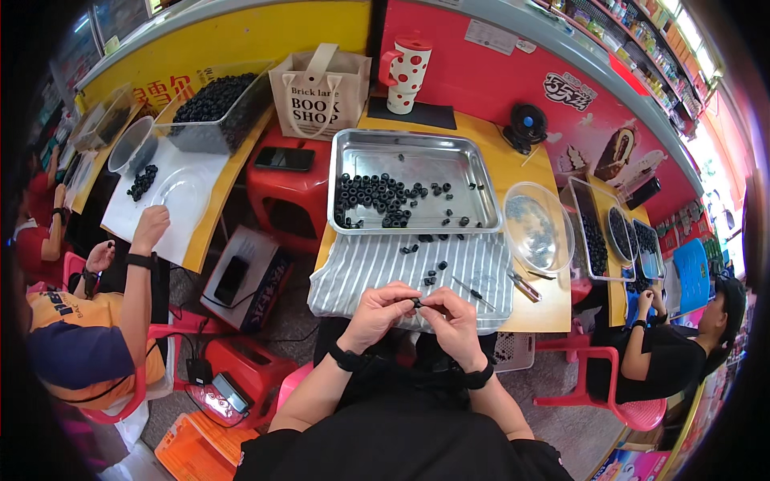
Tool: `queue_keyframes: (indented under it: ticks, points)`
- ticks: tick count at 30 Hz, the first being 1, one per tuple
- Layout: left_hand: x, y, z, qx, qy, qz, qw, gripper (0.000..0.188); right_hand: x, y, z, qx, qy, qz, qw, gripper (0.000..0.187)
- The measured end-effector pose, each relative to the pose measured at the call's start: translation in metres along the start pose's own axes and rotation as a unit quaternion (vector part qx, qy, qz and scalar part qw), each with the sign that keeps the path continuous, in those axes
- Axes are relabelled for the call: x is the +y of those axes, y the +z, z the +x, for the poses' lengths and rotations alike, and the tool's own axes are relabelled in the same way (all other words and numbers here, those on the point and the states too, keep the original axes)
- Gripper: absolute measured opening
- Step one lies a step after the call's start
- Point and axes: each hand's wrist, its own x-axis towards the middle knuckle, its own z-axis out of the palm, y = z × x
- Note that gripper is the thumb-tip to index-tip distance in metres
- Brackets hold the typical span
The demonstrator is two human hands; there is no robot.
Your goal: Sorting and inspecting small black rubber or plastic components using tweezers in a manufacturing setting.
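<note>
Between the fingertips of my left hand (378, 311) and my right hand (451, 317) is a small black ring-shaped part (416, 303), pinched from both sides. Both hands are close together over the near edge of a grey-and-white striped cloth (345, 276). Several loose black parts (430, 280) lie on this cloth, beyond my fingers. To the right of them rests a thin dark pointed tool (473, 293). Behind the cloth stands a shallow metal tray (417, 147), with many black ring-shaped parts (373, 192) heaped mostly in its left half.
Right of the tray sits a round clear plastic tub (539, 227), with a small metal-tipped tool (525, 287) before it. A polka-dot tumbler (409, 76), a canvas bag (321, 92) and a small black fan (526, 126) stand behind. Co-workers sit at tables left and right.
</note>
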Motion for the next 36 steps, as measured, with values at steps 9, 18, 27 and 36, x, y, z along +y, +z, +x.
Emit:
queue_keyframes:
  ticks: [9,18,27,36]
  points:
    - [0.001,-0.001,-0.001,-0.007,-0.001,-0.029,1.0,0.022,0.01,0.002,0.0,0.002,0.017,0.06,0.998,0.011]
    - [0.002,0.007,-0.002,0.032,0.024,0.013,0.999,0.017,0.015,0.003,0.001,0.007,-0.012,0.027,1.0,0.013]
    - [0.0,0.01,0.0,0.046,0.053,0.04,0.997,0.017,0.015,0.001,0.003,0.014,-0.008,0.014,1.0,0.013]
    - [-0.002,0.008,0.0,0.042,0.043,0.012,0.998,0.017,0.014,-0.001,0.006,0.002,0.037,0.093,0.995,0.01]
